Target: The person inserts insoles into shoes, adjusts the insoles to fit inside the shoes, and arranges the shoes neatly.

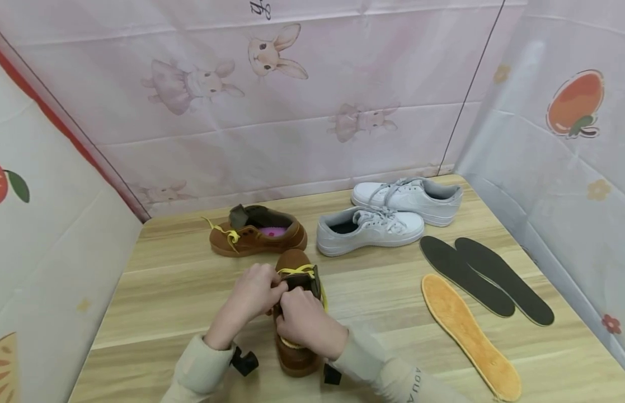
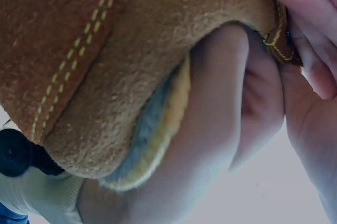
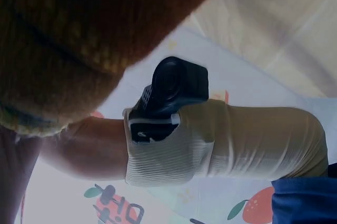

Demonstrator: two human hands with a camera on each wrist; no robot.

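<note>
A brown suede shoe point(image 1: 298, 358) with yellow laces point(image 1: 298, 270) lies with its toe pointing away from me. My left hand point(image 1: 261, 289) grips the shoe's left edge near the lace holes. My right hand point(image 1: 309, 320) reaches into the shoe's opening, its fingertips hidden inside. Beneath that hand, a fuzzy yellow insole point(image 2: 176, 113) with a bluish underside sticks up at the heel in the left wrist view. The right wrist view mostly catches the shoe's dark heel point(image 3: 89, 18) and a sleeve.
Another brown shoe point(image 1: 241, 242) with a pink insole point(image 1: 273, 231) stands behind. Two white sneakers point(image 1: 370, 230) stand at the back right. Two black insoles point(image 1: 465, 274) and an orange fuzzy insole point(image 1: 468, 336) lie to the right on the wooden table point(image 1: 161, 313). Printed cloth walls enclose it.
</note>
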